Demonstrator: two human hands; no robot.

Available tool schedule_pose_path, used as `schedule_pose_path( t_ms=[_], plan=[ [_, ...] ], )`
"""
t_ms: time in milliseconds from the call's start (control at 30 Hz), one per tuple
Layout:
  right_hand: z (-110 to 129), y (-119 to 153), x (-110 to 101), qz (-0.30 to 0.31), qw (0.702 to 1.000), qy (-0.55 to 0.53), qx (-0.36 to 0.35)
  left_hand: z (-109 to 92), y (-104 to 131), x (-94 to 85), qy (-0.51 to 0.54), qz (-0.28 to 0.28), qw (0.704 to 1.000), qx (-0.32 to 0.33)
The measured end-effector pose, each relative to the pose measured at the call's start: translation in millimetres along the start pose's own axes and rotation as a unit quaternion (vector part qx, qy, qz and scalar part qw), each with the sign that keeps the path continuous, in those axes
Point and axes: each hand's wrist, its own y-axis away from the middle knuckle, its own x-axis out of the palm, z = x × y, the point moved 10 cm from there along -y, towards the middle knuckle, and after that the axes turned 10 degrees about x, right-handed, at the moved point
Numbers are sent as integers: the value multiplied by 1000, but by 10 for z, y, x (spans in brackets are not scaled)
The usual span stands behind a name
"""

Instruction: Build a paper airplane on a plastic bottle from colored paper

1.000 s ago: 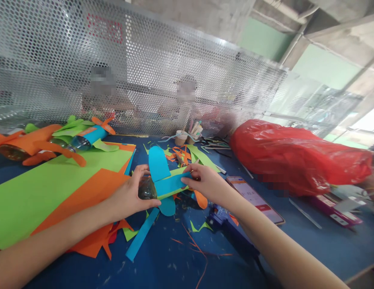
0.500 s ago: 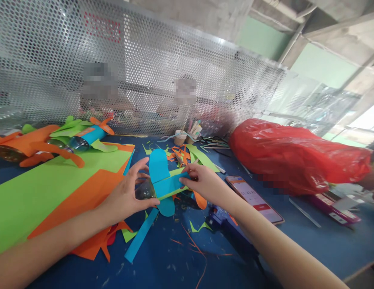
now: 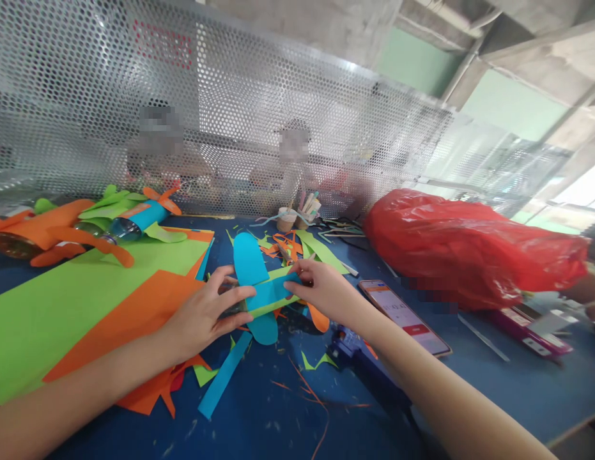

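Observation:
A plastic bottle wrapped in light green sheet (image 3: 278, 308) lies across the middle of the table, shaped like a toy plane. Two rounded blue wings (image 3: 249, 257) stick out on either side of it. Along its top runs a blue strip (image 3: 271, 292). My left hand (image 3: 201, 313) is closed around the bottle's left end, its index fingertip on the blue piece by the wings; the clear bottle end is mostly hidden. My right hand (image 3: 323, 291) pinches the right end of the blue strip. A loose blue strip (image 3: 225, 377) lies below.
Green sheets (image 3: 33, 306) and orange sheets (image 3: 134, 319) cover the left, with finished bottle planes (image 3: 144, 215) behind. A blue glue gun (image 3: 347, 342) and a phone (image 3: 405, 319) lie right, before a red plastic bag (image 3: 450, 236). Scissors (image 3: 284, 253) sit among scraps.
My left hand's fingers have come down from above the bottle and closed onto its left end and the blue piece. The upper wing has shifted slightly left. My right hand stays in place.

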Motion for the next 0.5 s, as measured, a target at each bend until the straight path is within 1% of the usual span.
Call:
schedule_pose_path(
  t_ms=[133, 267, 400, 500],
  plan=[
    [17, -3, -23, -6, 1000, 9, 0, 35, -7, 0, 14, 3, 1000, -23],
    [28, -7, -25, -16, 1000, 24, 2, 83, -7, 9, 58, 3, 997, -44],
    [41, 11, -33, -46, 998, 46, 5, 152, 0, 3, 81, -2, 994, -77],
    [56, 46, -43, -71, 996, 59, 0, 171, -7, -12, 86, -7, 993, -86]
  ],
)
